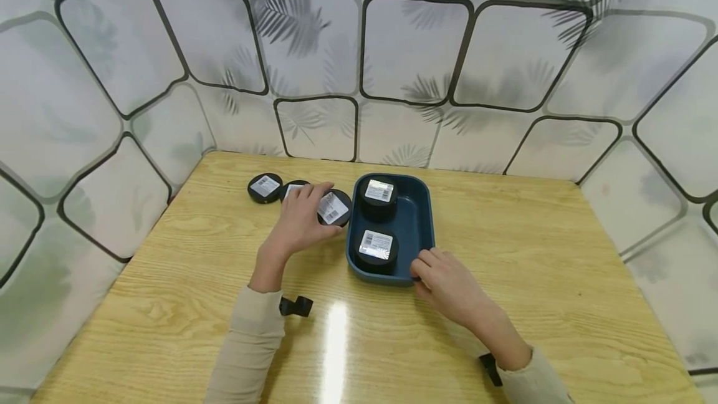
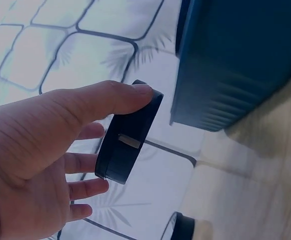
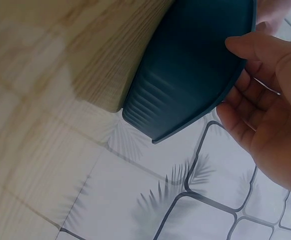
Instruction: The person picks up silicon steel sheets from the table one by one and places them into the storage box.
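My left hand (image 1: 301,217) holds a round, flat black case (image 1: 335,207) with a white barcode label on top. In the left wrist view the thumb presses one side of this case (image 2: 128,142) and the fingers lie at the other. It is just left of a dark blue tray (image 1: 417,223). My right hand (image 1: 449,285) grips the tray's near right corner, thumb on the outer wall and fingers over the rim. Inside the tray, along its left side, stand a far stack of black cases (image 1: 378,198) and a near one (image 1: 376,251), both labelled on top.
Two more round black cases lie on the wooden table (image 1: 505,235) left of the tray, the farther-left case (image 1: 265,187) and a case (image 1: 293,189) partly hidden by my left hand. A patterned curtain (image 1: 415,48) surrounds the table's back and sides.
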`<action>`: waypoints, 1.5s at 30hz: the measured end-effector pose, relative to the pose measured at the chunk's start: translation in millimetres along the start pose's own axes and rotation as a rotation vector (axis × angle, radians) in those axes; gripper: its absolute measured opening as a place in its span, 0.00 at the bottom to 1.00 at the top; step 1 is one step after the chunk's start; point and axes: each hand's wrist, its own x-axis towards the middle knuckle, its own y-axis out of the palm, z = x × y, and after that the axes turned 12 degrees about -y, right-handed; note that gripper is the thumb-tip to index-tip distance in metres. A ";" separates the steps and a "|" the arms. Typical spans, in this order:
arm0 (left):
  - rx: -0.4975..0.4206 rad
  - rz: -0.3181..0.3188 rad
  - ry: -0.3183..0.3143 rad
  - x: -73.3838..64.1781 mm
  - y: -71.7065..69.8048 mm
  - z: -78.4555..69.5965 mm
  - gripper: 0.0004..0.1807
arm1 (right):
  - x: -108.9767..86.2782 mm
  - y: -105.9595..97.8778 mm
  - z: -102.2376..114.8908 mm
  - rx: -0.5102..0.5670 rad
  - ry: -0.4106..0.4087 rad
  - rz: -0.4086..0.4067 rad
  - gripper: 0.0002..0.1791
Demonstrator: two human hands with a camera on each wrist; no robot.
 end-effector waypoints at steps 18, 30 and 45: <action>-0.033 -0.018 0.054 1.5 -1.9 -30.7 0.47 | -1.2 -1.6 -3.9 0.003 -0.008 -0.018 0.14; -0.039 -0.003 0.086 1.2 10.9 -41.7 0.49 | -1.2 -0.9 -3.0 -0.003 -0.007 -0.011 0.14; -0.046 -0.108 0.077 -3.0 31.9 -62.5 0.46 | 0.3 0.8 -2.3 0.003 -0.024 -0.027 0.16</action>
